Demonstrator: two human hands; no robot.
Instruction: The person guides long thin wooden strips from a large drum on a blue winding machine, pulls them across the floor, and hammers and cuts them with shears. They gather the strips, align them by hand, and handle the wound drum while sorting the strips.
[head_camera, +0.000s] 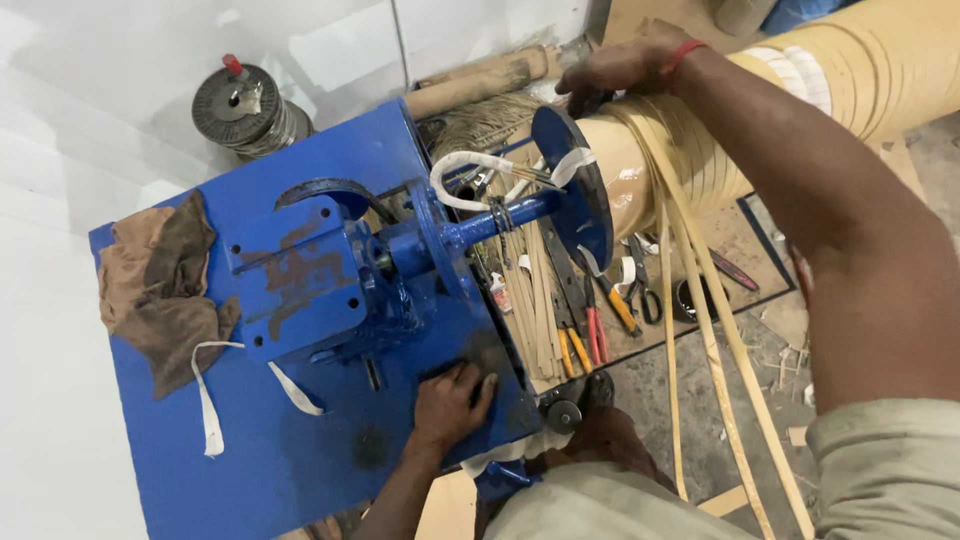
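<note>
Paper-wrapped coil (860, 70), tan and very large, runs out of the upper right and meets the blue disc (575, 185) of the winding machine (300, 290). Most of its length already carries neat spiral turns of flat tan strip; near the disc the surface looks smoother and shinier, so wrapping there seems unfinished. Several loose strips (700, 300) hang from the coil down to the floor, not yet laid on.

Right hand (625, 65) rests on top of the coil just behind the disc, fingers curled down onto the wrapping; whether it pinches a strip cannot be told. Left hand (450, 405) lies flat, palm down, on the machine's blue base plate, holding nothing.

Machine stands on its blue table, paint worn, a brown rag (160, 290) and white tape scraps (210, 410) on the left part. A white-taped wire loop (480, 170) hangs at the shaft. Beyond, a wire spool (240, 105) sits by the white wall. Below the disc, pliers (597, 330) and scissors (645, 290) lie on a board; concrete floor littered with offcuts.
</note>
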